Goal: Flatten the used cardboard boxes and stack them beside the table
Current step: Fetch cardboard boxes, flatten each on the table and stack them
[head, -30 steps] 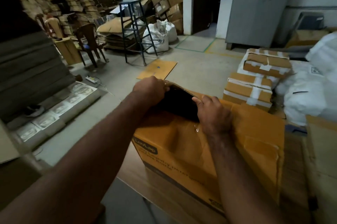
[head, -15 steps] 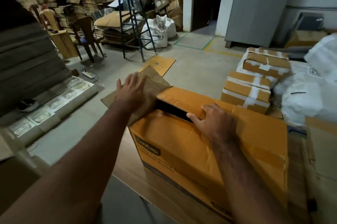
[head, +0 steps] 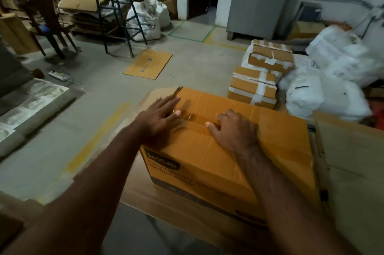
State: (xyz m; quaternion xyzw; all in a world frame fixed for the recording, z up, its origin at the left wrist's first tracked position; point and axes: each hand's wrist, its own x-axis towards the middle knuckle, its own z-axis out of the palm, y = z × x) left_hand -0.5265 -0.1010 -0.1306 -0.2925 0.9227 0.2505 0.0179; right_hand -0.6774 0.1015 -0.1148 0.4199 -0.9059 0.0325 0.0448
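Observation:
An orange cardboard box [head: 218, 163] with dark print on its side stands on the wooden table [head: 143, 194] in front of me. Its top flaps lie closed along a taped middle seam. My left hand [head: 160, 117] lies flat on the top near the far left corner, fingers straight. My right hand [head: 232, 128] presses on the top at the seam with spread fingers. A brown end flap [head: 158, 92] shows blurred past the box's far left edge.
A flat cardboard sheet [head: 148, 64] lies on the concrete floor beyond the table. Two taped boxes [head: 252, 86] and white sacks [head: 324, 92] sit to the right. A metal stool [head: 116, 9], a chair [head: 48, 24] and cardboard piles stand at the back. A pale board [head: 353, 163] lies at the table's right.
The gap in the box top has closed. My left hand let the end flap go and came flat onto the top; my right hand pushed its flap down at the seam.

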